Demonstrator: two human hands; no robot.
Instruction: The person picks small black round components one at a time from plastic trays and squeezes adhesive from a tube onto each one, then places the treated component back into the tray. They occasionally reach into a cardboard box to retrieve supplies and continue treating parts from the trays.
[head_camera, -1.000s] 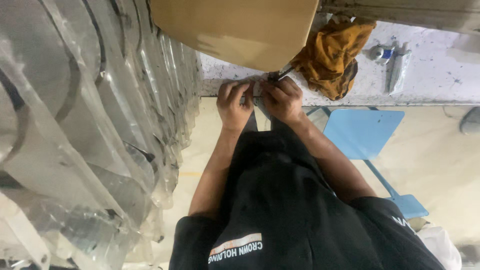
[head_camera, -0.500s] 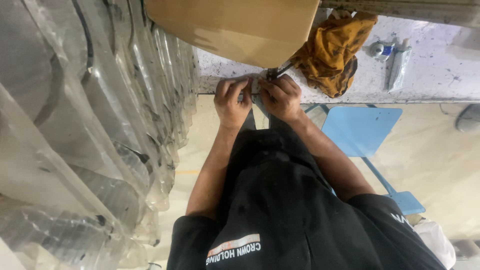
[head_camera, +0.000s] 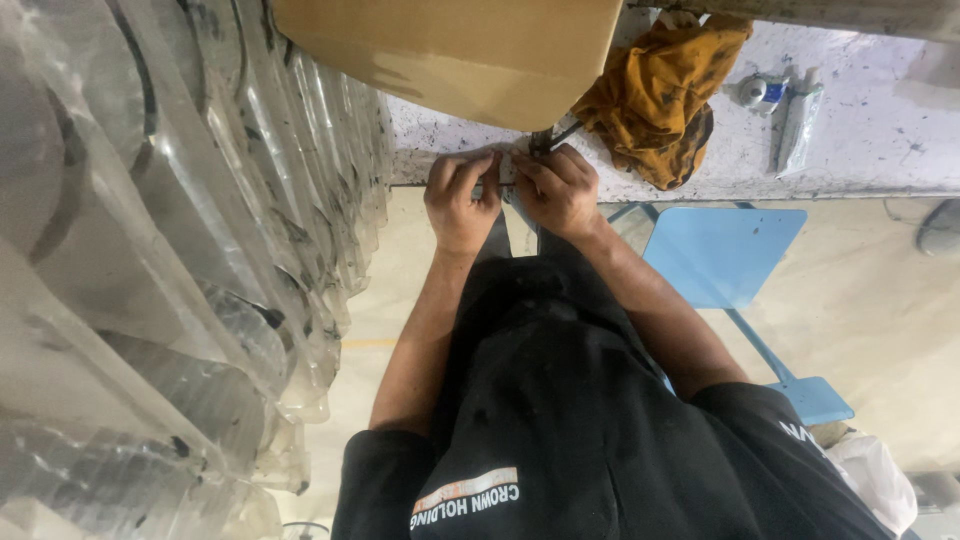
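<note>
At the near edge of the grey worktop (head_camera: 860, 150), your left hand (head_camera: 460, 200) and right hand (head_camera: 556, 188) sit close together, fingers curled around a small piece (head_camera: 506, 170) pinched between them; what it is cannot be told. Your right hand also grips a thin dark tool (head_camera: 556, 137) that points up toward the cardboard box (head_camera: 450, 50). Just beside your right hand lies a yellow rag (head_camera: 660, 100); farther along the worktop rests a small tube (head_camera: 798, 118). Clear plastic-wrapped stacks (head_camera: 150, 250) stand on your left, and a blue chair (head_camera: 725, 255) sits below the edge.
</note>
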